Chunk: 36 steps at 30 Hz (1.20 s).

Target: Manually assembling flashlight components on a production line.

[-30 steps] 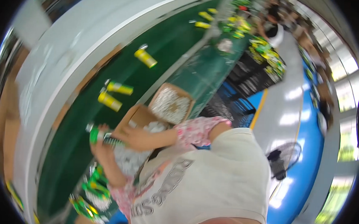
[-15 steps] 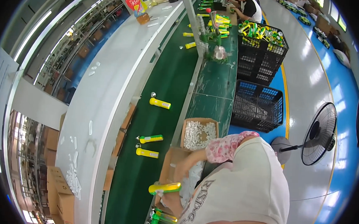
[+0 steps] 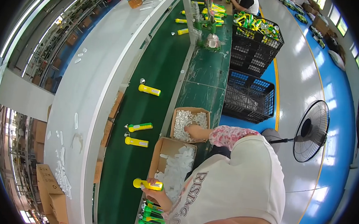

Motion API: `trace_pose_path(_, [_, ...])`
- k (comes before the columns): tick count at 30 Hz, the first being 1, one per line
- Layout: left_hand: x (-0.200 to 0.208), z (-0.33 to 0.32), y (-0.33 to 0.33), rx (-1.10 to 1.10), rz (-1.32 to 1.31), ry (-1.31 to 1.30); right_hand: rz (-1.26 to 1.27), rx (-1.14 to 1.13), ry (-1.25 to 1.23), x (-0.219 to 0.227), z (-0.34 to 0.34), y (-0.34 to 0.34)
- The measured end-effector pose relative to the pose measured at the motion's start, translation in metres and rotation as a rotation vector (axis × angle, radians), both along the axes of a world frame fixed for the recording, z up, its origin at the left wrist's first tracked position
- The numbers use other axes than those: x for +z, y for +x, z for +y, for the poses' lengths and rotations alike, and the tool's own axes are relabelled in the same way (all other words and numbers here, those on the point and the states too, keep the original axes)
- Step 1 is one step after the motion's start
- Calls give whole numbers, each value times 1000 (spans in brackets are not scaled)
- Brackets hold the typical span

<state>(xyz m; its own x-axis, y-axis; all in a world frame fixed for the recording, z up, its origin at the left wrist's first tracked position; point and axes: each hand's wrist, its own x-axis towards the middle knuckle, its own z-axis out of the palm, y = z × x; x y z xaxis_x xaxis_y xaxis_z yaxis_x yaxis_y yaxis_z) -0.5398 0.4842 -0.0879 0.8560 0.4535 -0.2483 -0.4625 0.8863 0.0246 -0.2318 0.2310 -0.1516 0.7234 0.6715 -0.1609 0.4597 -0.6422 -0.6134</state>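
My left hand [image 3: 156, 194] is closed round a yellow flashlight [image 3: 147, 185] with a green end, held level over the near end of the green conveyor belt. My right hand [image 3: 194, 131], its arm in a pink floral sleeve, dips into a small carton [image 3: 173, 125] of small white pieces [image 3: 182, 119]. The fingers there look drawn together; whatever lies between them is too small to make out. Between my hands stands an open carton [image 3: 156, 155] with clear, flat plastic pieces [image 3: 177, 168]. Several green and yellow flashlights [image 3: 153, 217] lie below my left hand.
Yellow and green flashlights [image 3: 137, 142] and small silvery reflectors lie on the conveyor belt [image 3: 123, 165]. Beyond my right arm are black crates [image 3: 248, 97] and a standing fan [image 3: 311, 131]. A hand press [image 3: 209, 23] stands farther along the bench, near another person [image 3: 248, 3].
My right hand has moved from the carton of clear pieces to the small white pieces. My left hand now shows round the flashlight. The whole view has shifted slightly.
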Motion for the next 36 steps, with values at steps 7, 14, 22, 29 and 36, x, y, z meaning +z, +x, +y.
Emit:
trace_pose_path(7, [-12, -13, 4, 39, 194, 236, -7, 79, -54, -50, -32, 51])
trace_pose_path(14, [8, -19, -17, -63, 261, 272, 134, 96, 298, 21, 25, 20])
trace_pose_path(22, [44, -39, 25, -58, 187, 288, 702, 338, 635, 190, 123, -95])
trace_pose_path(29, [123, -62, 23, 59, 464, 663, 895, 477, 609, 216, 133, -110])
trace_pose_path(36, [116, -64, 19, 73, 600, 965, 637, 535, 654, 207, 133, -121])
